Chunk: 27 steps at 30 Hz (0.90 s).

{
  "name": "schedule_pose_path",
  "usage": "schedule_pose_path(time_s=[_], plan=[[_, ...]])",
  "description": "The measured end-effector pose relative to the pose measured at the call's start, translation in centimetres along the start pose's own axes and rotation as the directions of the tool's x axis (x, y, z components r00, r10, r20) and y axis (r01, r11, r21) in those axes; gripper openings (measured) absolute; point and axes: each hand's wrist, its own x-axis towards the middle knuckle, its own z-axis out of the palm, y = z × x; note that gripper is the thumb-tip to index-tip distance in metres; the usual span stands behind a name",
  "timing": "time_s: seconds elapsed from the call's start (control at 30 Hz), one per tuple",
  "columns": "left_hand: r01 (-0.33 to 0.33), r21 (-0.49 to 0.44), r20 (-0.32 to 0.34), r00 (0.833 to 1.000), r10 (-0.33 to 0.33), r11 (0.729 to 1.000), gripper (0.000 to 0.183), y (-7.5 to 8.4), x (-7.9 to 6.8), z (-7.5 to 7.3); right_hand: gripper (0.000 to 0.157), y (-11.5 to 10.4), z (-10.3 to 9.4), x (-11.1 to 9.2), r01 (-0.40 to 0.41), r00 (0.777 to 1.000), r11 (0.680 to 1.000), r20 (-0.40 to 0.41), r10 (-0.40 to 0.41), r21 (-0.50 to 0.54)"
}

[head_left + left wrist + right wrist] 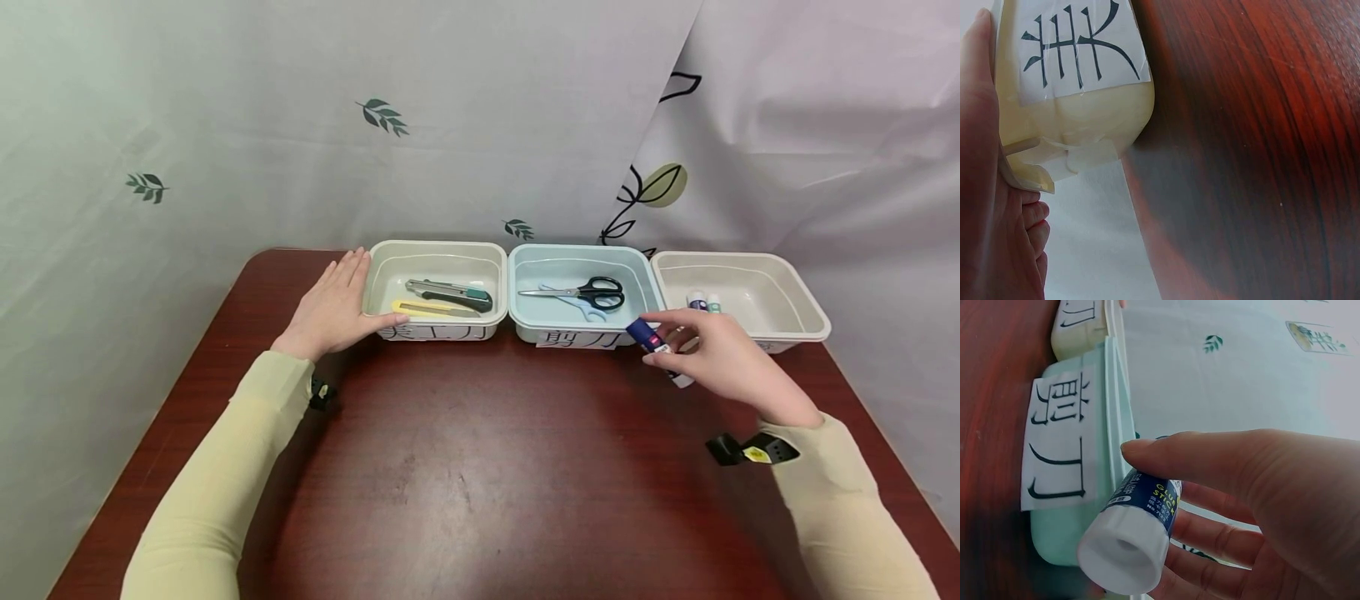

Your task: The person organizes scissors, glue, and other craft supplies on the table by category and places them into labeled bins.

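My right hand [726, 357] pinches a glue stick [647, 335] between thumb and fingers, in front of the gap between the blue bin and the right bin. In the right wrist view, the glue stick [1124, 550] has a navy label and a white end turned to the camera. My left hand [330, 305] rests with straight fingers along the left side of a cream bin [438, 248], its thumb on the front rim. That bin holds several utility knives [450, 296]. The light-blue bin [577, 252] holds black-handled scissors [600, 293] and light-blue scissors [588, 311].
At the right end stands another cream bin [787, 287] with two glue sticks [697, 300] partly behind my right hand. Paper labels [576, 338] are on the bin fronts. The brown table [480, 467] runs back to a patterned curtain [465, 125].
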Motion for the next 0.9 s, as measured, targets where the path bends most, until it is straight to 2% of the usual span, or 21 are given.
schedule_pose_path(time_s=[0.3, 0.5, 0.8, 0.9], plan=[[-0.002, 0.002, 0.003, 1.0, 0.002, 1.0, 0.12, -0.1, 0.0, 0.0, 0.049, 0.8, -1.2, -0.3, 0.014, 0.995, 0.999, -0.097, -0.018, -0.036], [-0.002, 0.003, 0.007, 1.0, 0.002, 1.0, 0.12, 0.0, 0.0, 0.0, 0.05, 1.7, -2.3, -0.2, 0.021, 0.99, 1.0, -0.14, -0.023, -0.013], [0.003, 0.01, 0.013, 1.0, -0.003, 1.0, 0.121, 0.0, 0.0, 0.0, 0.051, 2.9, -4.2, -0.1, -0.104, 0.975, 0.995, -0.199, 0.101, -0.001], [0.003, 0.01, 0.012, 1.0, -0.003, 1.0, 0.121, 0.1, -0.1, -0.1, 0.052, 3.7, -4.8, 0.2, -0.136, 0.97, 0.99, -0.209, 0.128, -0.028]])
